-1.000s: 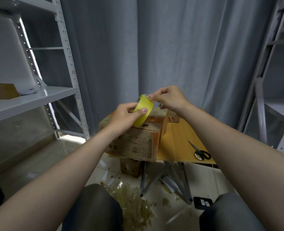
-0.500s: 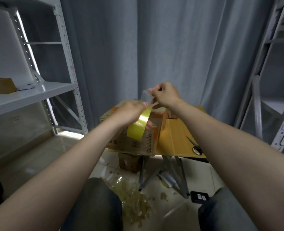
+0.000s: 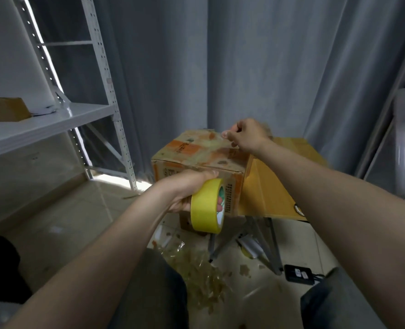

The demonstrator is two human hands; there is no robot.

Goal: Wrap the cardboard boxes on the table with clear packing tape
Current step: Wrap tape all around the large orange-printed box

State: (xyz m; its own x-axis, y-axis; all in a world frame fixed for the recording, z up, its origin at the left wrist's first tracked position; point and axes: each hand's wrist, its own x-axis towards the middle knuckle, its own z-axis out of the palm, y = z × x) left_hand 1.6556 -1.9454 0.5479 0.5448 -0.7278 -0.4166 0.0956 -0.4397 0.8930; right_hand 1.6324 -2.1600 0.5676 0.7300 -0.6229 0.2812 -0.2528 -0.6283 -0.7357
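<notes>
left hand [image 3: 185,194] clamped round a yellow roll of clear packing tape [image 3: 206,205], just before the near face of the worn brown-and-orange cardboard box [image 3: 196,150] on the yellow table [image 3: 268,193]; beyond it, right hand [image 3: 246,136] pinched at the box's far top edge, contents indiscernible.

Three cardboard boxes [image 3: 198,150] [image 3: 6,111] [image 3: 185,221], one tape roll [image 3: 205,206], one table [image 3: 268,193].

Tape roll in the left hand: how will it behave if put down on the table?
Probably light: the left hand carries the tape roll alone, hooked through its hollow core. Round, so set on its rim it would likely roll; laid flat it should stay.
</notes>
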